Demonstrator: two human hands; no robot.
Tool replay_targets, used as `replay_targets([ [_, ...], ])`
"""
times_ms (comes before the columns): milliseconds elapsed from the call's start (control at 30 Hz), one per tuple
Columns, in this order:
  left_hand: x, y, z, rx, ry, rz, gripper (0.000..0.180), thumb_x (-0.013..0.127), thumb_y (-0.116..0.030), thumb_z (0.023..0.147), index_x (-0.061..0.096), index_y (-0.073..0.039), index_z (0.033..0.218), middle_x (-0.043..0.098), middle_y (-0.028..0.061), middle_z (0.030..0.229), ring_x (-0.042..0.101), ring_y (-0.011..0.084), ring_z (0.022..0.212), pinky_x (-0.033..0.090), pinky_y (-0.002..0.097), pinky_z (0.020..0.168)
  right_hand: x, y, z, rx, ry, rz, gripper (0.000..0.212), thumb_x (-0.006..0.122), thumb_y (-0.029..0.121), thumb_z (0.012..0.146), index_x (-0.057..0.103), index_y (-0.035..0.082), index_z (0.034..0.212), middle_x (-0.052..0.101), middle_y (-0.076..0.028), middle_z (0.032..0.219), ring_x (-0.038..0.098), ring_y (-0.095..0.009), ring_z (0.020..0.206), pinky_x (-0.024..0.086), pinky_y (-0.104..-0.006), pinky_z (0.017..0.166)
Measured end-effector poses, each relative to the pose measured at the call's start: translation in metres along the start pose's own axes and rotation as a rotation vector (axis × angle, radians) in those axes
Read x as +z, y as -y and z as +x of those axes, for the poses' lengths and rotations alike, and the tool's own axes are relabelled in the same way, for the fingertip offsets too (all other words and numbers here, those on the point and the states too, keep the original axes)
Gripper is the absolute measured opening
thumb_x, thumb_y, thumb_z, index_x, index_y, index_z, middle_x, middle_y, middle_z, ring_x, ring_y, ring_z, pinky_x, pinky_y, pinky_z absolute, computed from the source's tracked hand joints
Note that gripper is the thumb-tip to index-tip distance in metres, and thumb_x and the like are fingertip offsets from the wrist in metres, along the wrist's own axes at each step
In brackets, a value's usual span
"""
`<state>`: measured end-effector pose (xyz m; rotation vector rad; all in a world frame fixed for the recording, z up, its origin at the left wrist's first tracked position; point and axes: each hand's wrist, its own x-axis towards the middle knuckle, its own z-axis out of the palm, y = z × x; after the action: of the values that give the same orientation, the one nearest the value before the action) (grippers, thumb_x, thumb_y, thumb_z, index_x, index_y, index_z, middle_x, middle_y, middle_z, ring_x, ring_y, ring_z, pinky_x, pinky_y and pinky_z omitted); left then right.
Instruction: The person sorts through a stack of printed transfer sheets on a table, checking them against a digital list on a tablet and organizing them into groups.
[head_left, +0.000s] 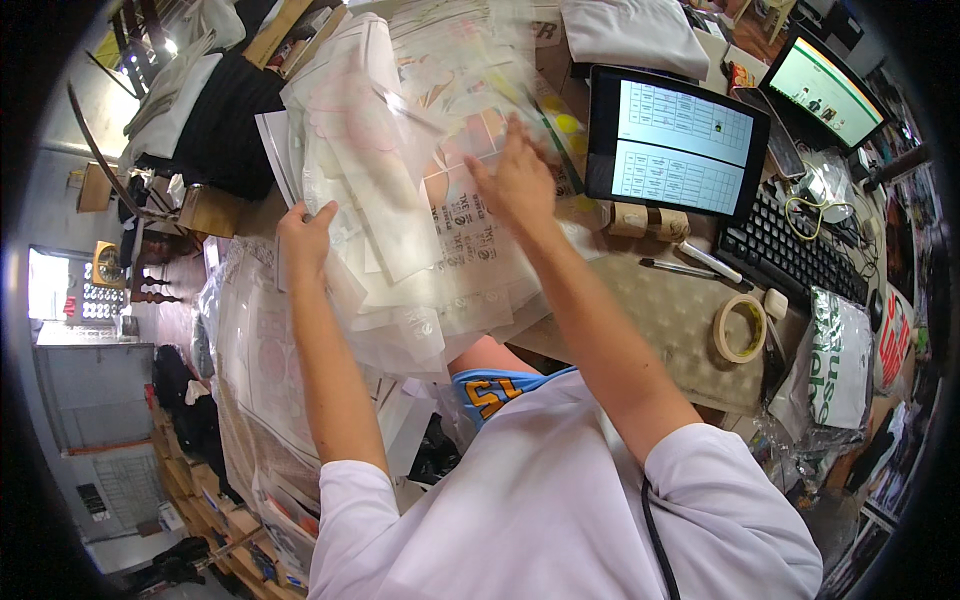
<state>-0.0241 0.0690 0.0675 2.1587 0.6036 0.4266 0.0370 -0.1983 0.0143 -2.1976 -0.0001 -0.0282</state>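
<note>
Many thin, see-through, whitish plastic sheets (400, 225) are at eleven o'clock. The left hand (305, 242) curls at their edge, grip hard to tell; the right hand (517, 185) spreads open, seemingly empty. Gentle moves should stop creases.

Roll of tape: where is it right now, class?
In the head view, the roll of tape lies right of centre, below the keyboard, left of the plastic-wrapped packet.
</note>
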Motion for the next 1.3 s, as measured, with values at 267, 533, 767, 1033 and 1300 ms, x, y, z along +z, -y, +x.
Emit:
replay_targets([
  [267, 0.009, 0.002, 0.002, 0.029, 0.024, -0.029, 0.024, 0.072, -0.012, 0.079, 0.069, 0.004, 0.096, 0.069, 0.0095, 0.085, 0.061, 0.0151, 0.074, 0.048, 0.0307, 0.071, 0.02, -0.027, 0.012, -0.078, -0.01, -0.452, 0.066, 0.053, 0.04, 0.09, 0.038, 0.004, 0.144, 0.02, -0.024, 0.155, 0.014, -0.043, 0.145, 0.014, -0.0558, 0.116],
  [533, 0.002, 0.002, 0.0, 0.039, 0.018, -0.032, 0.024, 0.071, -0.012, 0.079, 0.07, 0.004, 0.097, 0.07, 0.0102, 0.087, 0.062, 0.0156, 0.076, 0.048, 0.0311, 0.073, 0.0, -0.021, 0.018, 0.12, 0.185, -0.111, 0.06, 0.051, 0.031, 0.088, 0.042, 0.006, 0.143, 0.026, -0.023, 0.154, 0.022, -0.042, 0.143, 0.022, -0.0502, 0.115],
  [767, 0.003, 0.0, -0.005, 0.014, 0.017, -0.035, 0.026, 0.071, -0.013, 0.079, 0.069, 0.005, 0.097, 0.071, 0.0122, 0.088, 0.063, 0.0173, 0.077, 0.048, 0.0322, 0.074, 0.012, -0.037, 0.028, 0.003, -0.032, -0.541, 0.06, 0.052, 0.023, 0.085, 0.043, 0.009, 0.143, 0.027, -0.017, 0.156, 0.019, -0.036, 0.145, 0.019, -0.0507, 0.116],
  [1033, 0.0, 0.007, 0.0, 0.024, 0.006, -0.038, 0.024, 0.071, -0.013, 0.079, 0.068, 0.006, 0.093, 0.069, 0.0118, 0.084, 0.06, 0.0168, 0.073, 0.047, 0.032, 0.07, 0.002, -0.025, 0.021, -0.067, -0.077, -0.432, 0.053, 0.051, 0.016, 0.086, 0.047, 0.007, 0.139, 0.034, -0.019, 0.151, 0.029, -0.039, 0.141, 0.024, -0.0507, 0.114],
  [1300, 0.005, 0.006, 0.001, 0.021, 0.035, -0.035, 0.025, 0.071, -0.015, 0.08, 0.068, 0.005, 0.094, 0.065, 0.0079, 0.077, 0.055, 0.0145, 0.071, 0.044, 0.0309, 0.068, 0.022, 0.074, -0.002, -0.197, 0.356, 0.322, 0.057, 0.059, 0.022, 0.09, 0.042, 0.008, 0.143, 0.054, -0.032, 0.126, 0.053, -0.038, 0.121, 0.042, -0.0419, 0.103],
])
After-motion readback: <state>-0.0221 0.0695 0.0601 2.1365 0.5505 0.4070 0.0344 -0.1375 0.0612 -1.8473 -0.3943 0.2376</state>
